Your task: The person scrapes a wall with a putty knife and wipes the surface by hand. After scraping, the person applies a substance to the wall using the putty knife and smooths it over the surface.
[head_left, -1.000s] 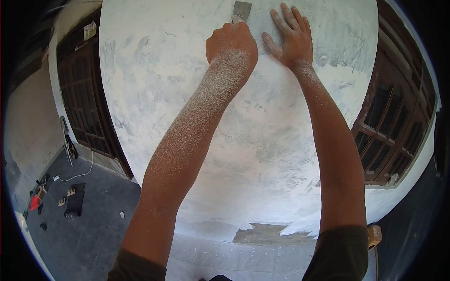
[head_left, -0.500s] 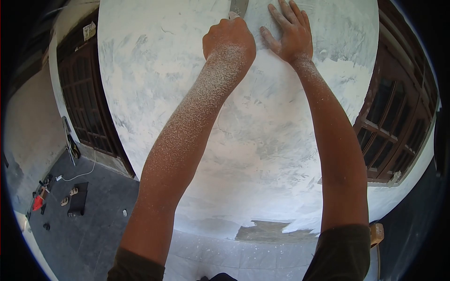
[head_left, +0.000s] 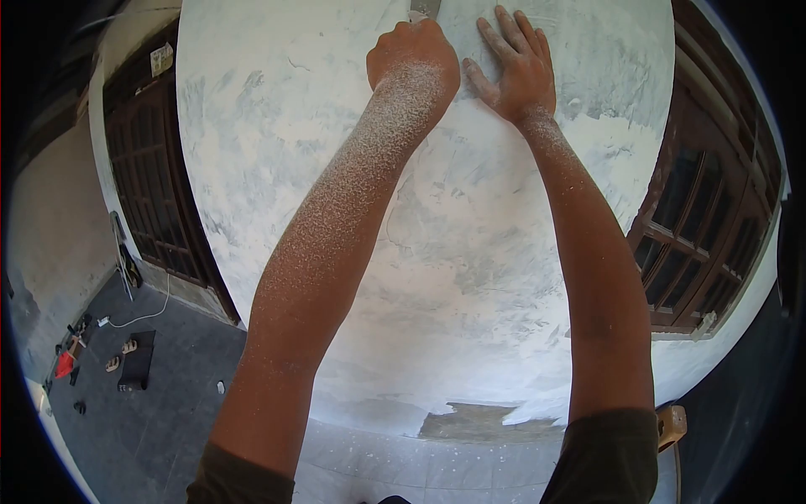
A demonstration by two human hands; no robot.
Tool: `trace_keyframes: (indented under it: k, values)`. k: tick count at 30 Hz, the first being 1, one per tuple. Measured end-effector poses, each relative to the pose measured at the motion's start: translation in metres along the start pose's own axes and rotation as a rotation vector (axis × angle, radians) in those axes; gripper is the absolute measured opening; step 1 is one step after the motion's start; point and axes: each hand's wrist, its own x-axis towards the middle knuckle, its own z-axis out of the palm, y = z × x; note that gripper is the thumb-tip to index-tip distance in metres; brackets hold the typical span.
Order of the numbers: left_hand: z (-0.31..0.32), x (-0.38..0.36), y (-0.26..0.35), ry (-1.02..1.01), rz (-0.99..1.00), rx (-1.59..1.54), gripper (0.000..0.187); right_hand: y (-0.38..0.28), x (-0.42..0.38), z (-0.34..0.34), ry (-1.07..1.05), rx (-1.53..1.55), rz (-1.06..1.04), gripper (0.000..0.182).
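Observation:
High on the wall, my left hand (head_left: 414, 57) is closed in a fist around a putty knife (head_left: 426, 7), whose metal blade partly shows at the top edge; the rest is hidden by the hand or out of view. White dust coats my left forearm. My right hand (head_left: 522, 77) lies flat against the wall (head_left: 470, 244) just to the right, fingers spread, with nothing in it. Whitish filler covers the wall in uneven grey and white patches. Low down, a bare grey-brown strip (head_left: 483, 422) shows.
A brown door (head_left: 155, 176) stands left and a brown-framed window (head_left: 697, 223) right. On the dark floor (head_left: 180, 403) lie sandals (head_left: 122, 354), a dark mat (head_left: 138, 361), a white cable (head_left: 147, 317) and a red object (head_left: 65, 364). A yellowish block-like object (head_left: 671, 427) is by my right elbow.
My left hand has shifted slightly up with the putty knife, so less of the blade shows. My right hand sits a little lower and further left in view, still flat.

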Motion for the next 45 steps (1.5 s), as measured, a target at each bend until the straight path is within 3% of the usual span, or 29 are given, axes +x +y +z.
trace_keyframes:
  k: [3, 10, 13, 15, 18, 20, 22, 24, 26, 27, 35, 38, 41, 43, 45]
  values:
    - [0.006, -0.002, -0.009, -0.024, -0.011, -0.018, 0.042, 0.000, -0.004, 0.002, 0.002, 0.004, 0.005, 0.068]
    - [0.010, -0.005, -0.013, 0.049, 0.003, -0.013, 0.043, 0.000, -0.002, 0.001, -0.008, -0.004, 0.010, 0.069]
    - [-0.005, -0.002, -0.005, -0.017, 0.021, 0.028, 0.035, 0.000, -0.002, 0.001, 0.009, -0.004, -0.001, 0.068]
    - [-0.001, -0.008, -0.008, -0.084, -0.018, -0.003, 0.044, 0.000, -0.003, 0.003, 0.014, -0.003, -0.004, 0.068]
    - [0.017, -0.020, -0.015, 0.045, -0.030, -0.007, 0.042, -0.002, -0.004, 0.001, 0.016, 0.005, 0.005, 0.067]
    - [0.013, -0.002, -0.016, -0.001, -0.021, -0.022, 0.043, 0.005, -0.002, 0.006, 0.010, 0.008, 0.015, 0.067]
    - [0.003, 0.002, -0.012, -0.056, -0.024, -0.044, 0.043, 0.020, -0.004, 0.026, 0.177, -0.045, -0.091, 0.065]
    - [-0.004, -0.001, -0.007, -0.016, -0.003, -0.025, 0.032, 0.020, -0.003, 0.025, 0.185, -0.041, -0.093, 0.065]
    - [0.004, -0.010, -0.013, 0.001, -0.008, -0.017, 0.039, 0.018, -0.003, 0.024, 0.196, -0.034, -0.096, 0.065]
    - [0.009, -0.014, -0.015, 0.021, -0.009, -0.009, 0.048, 0.018, -0.003, 0.024, 0.185, -0.034, -0.086, 0.065]
    - [-0.007, 0.000, -0.002, -0.107, -0.010, 0.026, 0.037, 0.018, -0.003, 0.022, 0.160, -0.059, -0.069, 0.065]
    - [0.006, -0.010, -0.013, -0.080, -0.018, 0.062, 0.037, 0.013, -0.003, 0.016, 0.163, -0.056, -0.082, 0.065]
    - [0.021, -0.018, -0.022, 0.077, 0.003, 0.007, 0.039, 0.004, -0.003, 0.006, 0.007, 0.004, 0.008, 0.068]
    - [0.014, -0.005, -0.019, 0.034, 0.017, 0.020, 0.041, 0.018, -0.004, 0.025, 0.178, -0.054, -0.081, 0.065]
    - [-0.006, 0.001, -0.008, -0.017, 0.020, 0.018, 0.039, 0.017, -0.003, 0.023, 0.164, -0.060, -0.079, 0.065]
